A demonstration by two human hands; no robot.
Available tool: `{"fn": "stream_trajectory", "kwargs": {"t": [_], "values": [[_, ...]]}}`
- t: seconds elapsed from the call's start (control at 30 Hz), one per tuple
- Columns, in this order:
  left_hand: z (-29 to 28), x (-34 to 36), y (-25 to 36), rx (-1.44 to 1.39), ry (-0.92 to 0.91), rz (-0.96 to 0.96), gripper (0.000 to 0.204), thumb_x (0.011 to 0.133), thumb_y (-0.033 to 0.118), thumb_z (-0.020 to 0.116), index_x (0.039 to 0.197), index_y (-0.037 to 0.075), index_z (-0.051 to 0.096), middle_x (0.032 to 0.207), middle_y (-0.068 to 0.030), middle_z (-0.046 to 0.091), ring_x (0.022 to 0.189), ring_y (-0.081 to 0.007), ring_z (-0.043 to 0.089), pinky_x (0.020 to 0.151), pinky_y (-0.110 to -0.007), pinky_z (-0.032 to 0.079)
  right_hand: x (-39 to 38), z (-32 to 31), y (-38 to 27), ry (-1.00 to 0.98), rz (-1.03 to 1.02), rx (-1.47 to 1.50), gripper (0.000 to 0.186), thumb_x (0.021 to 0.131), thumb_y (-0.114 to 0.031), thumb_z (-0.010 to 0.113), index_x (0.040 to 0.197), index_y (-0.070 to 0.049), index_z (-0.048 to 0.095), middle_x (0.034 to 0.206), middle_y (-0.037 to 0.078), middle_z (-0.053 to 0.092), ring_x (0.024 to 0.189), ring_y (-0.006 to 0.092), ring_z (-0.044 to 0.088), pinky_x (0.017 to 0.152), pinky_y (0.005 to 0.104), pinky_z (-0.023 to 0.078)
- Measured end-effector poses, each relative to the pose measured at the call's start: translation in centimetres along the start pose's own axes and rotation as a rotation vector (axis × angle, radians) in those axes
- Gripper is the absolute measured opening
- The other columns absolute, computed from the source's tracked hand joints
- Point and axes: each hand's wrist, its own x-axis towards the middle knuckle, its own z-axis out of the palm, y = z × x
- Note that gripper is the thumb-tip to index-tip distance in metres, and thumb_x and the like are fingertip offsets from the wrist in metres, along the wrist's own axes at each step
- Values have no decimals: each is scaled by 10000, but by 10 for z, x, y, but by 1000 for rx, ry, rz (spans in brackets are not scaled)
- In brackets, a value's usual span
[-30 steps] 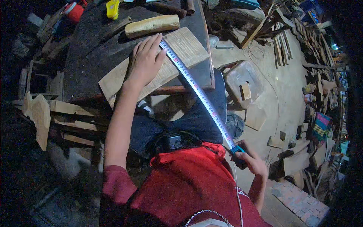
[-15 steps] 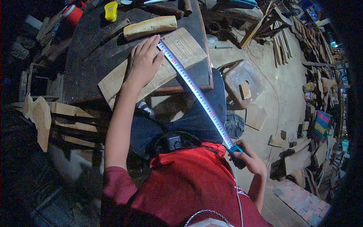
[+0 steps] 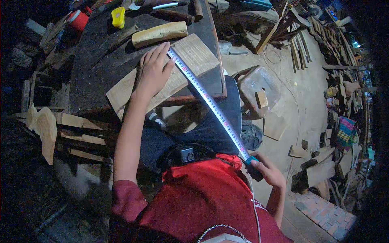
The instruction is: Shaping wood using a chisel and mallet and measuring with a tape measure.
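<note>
A pale wooden board [image 3: 198, 50] lies slantwise on a dark table [image 3: 93, 73]. My left hand [image 3: 154, 73] rests over the board, fingers stretched to its far edge, and holds the end of a tape measure's blade [image 3: 213, 107] there, the thumb against the blade. The white blade runs straight from that edge, over the table's edge and my legs, down to the right. My right hand [image 3: 269, 172] is closed around the teal and black tape measure case [image 3: 251, 160] beside my waist. The fingers under the case are mostly hidden.
On the table beyond the board lie a rounded wood block [image 3: 160, 34], a yellow plastic tool [image 3: 118, 17] and a dark wooden handle [image 3: 125, 35]. An upturned worn stool [image 3: 259, 87] with a wood scrap stands right. Sawn timbers [image 3: 83, 121] jut out at left; wood pieces line the right.
Both hands keep their holds, and the blade stays drawn out about as far. The view has shifted slightly; the board and table sit a little lower in it.
</note>
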Motion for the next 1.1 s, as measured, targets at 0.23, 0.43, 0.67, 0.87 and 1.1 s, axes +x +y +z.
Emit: {"fn": "stream_trajectory", "kwargs": {"t": [0.23,0.43,0.67,0.87,1.1], "values": [[1,0,0,9,12,6,509,942,318,491,1363,38,436,1359,-142,480,1265,-296,425,1073,-421,278,3,-1,4,3,-43,-20,338,951,-352,528,1140,-71,526,767,12,568,608,90,522,504,245,406],[0,1,1,-1,9,0,505,943,320,487,1364,45,437,1364,-139,475,1266,-294,425,1075,-420,276,5,-1,0,-11,-18,-39,315,952,-338,523,1124,-74,528,763,7,566,609,90,520,502,244,405],[-2,0,1,2,1,-6,513,943,317,488,1371,40,428,1364,-139,475,1278,-289,416,1080,-418,273,5,-6,1,-48,26,-30,361,950,-363,525,1168,-75,525,805,12,595,631,85,520,504,238,387],[-4,-1,3,-5,-6,-14,510,942,308,489,1372,40,428,1363,-137,475,1281,-287,413,1081,-418,270,8,-8,7,-73,10,43,369,943,-374,528,1162,-77,530,825,21,605,661,92,547,522,237,396],[-1,0,-1,-4,9,-3,504,940,304,491,1366,39,437,1355,-130,481,1270,-280,420,1077,-425,268,9,-10,6,-71,4,69,385,937,-321,518,1242,-88,487,837,28,603,662,105,552,539,246,410]]}}
